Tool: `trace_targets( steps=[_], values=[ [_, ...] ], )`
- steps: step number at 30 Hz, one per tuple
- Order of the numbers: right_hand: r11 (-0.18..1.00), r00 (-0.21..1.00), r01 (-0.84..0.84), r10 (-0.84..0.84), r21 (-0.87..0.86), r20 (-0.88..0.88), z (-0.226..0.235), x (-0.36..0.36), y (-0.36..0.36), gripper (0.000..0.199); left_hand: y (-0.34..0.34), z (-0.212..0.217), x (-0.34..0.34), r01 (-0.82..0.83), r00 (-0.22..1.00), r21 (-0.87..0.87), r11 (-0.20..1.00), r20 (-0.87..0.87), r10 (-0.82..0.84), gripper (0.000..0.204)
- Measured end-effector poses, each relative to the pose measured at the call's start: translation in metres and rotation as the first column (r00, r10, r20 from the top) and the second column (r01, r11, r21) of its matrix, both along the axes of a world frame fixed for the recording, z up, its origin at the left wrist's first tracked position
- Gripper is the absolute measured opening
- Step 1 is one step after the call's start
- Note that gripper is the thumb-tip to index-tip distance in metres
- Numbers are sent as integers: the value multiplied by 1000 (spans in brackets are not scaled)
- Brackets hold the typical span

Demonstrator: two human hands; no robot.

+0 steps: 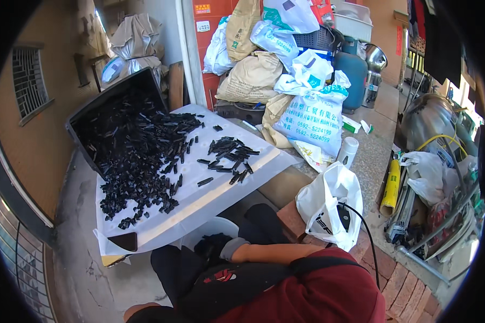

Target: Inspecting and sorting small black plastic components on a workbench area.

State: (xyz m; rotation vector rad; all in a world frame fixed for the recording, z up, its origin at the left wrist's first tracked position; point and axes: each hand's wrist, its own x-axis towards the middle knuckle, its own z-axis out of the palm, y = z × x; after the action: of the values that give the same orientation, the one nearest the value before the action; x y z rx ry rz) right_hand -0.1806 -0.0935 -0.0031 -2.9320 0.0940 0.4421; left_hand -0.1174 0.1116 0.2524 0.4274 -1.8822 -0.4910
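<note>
My right forearm reaches across my lap from the right, ending in a grey cuff. Beyond it, my right hand (213, 246), seemingly in a black glove, is down in a white bucket (226, 226) under the table's near edge. The fingers blend into the dark and cannot be made out, nor can anything they may hold. My left hand is out of sight; only a patch of bare skin shows at the lower left. On the white-covered table (199, 202) lies a big spread of small black plastic pieces (140, 177), with a smaller pile of longer black pieces (231, 153) to its right.
A tipped black crate (78, 134) spills onto the table's far left. A dark phone (125, 241) lies at the near left corner. To the right stand a white bag (328, 207) with a black cable, stuffed sacks (310, 121), a blue gas cylinder (351, 81) and a yellow tube (391, 185).
</note>
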Motion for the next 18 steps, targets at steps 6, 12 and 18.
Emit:
trace_targets(
  steps=[6, 12, 18],
  values=[
    [999, 999, 16, -15, -41, 38, -1, -7, 2, 23, 15, -3, -14, -64, 975, -48, 997, 208, 72, 18],
    [996, 994, -50, 42, 74, 98, 3, -2, -14, 19, 35, -18, -21, -198, 925, 0, 980, 329, 187, 16],
    [898, 700, 86, -363, 432, 615, 24, 21, -67, 28, -15, -66, 22, -807, 439, -151, 572, 494, 750, 10]
  ],
)
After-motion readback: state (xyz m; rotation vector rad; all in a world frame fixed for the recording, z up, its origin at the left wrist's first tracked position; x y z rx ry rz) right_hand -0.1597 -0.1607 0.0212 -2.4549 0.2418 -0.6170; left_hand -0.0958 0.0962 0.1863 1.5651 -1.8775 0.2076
